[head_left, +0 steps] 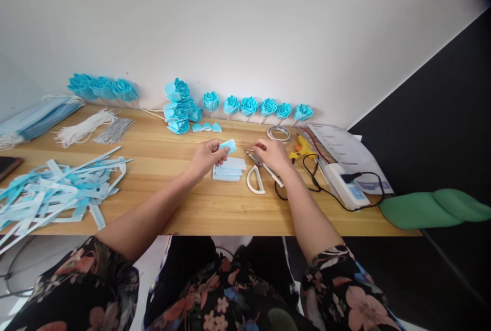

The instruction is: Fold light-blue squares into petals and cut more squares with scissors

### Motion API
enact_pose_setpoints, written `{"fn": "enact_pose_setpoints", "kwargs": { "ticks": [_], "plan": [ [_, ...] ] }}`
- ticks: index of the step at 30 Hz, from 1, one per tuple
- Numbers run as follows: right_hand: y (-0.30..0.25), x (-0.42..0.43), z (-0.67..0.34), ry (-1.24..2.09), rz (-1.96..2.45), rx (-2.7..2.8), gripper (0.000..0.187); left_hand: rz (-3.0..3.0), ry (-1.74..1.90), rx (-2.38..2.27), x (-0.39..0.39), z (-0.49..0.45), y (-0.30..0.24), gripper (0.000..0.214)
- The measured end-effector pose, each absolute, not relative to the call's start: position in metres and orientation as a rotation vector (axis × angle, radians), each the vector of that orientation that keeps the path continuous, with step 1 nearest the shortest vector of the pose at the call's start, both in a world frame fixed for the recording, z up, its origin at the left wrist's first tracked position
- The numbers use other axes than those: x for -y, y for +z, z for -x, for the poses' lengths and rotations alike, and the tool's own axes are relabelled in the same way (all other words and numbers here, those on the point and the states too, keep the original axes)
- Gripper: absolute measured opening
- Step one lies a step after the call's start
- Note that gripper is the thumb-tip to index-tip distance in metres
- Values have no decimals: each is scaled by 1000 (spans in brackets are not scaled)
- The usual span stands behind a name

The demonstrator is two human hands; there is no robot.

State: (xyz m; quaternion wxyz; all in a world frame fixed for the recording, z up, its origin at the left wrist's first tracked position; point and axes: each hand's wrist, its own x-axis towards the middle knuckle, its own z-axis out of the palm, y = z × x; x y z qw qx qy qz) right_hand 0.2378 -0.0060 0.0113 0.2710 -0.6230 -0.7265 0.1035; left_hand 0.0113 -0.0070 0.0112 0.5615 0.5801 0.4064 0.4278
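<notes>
My left hand (210,158) pinches a small light blue piece of mask fabric (228,145) between thumb and fingers. Just below it lies a stack of cut light blue fabric pieces (229,169). To the right, my right hand (273,153) is closed, fingertips together over the blades of the white-handled scissors (255,180). Whether those fingertips grip the scissors or a small scrap is hidden. Beyond both hands are several small cut petal pieces (206,127) in a short row.
Blue fabric flowers on sticks (249,106) line the wall. A roll of tape (278,133), a yellow glue gun (303,148) with its cord, a power strip (347,188) and a green bottle (433,208) are at right. Fabric strips (57,188), ear loops (84,127) and masks (38,116) lie left.
</notes>
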Motion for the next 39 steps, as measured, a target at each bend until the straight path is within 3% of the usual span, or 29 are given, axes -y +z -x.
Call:
{"fn": "enact_pose_setpoints", "kwargs": {
  "ticks": [11, 25, 33, 39],
  "plan": [
    [-1, 8, -225, 149, 1699, 2134, 12, -1373, 978, -968, 6, -12, 10, 23],
    [-10, 0, -232, 544, 1642, 1665, 14, -1336, 978, -934, 6, -10, 12, 24],
    [25, 34, -204, 20, 1115, 1859, 19, -1255, 843, -878, 7, -10, 12, 21],
    [18, 35, -200, -129, 1001, 2023, 21, -1232, 735, -877, 8, -11, 10, 23]
  ]
}}
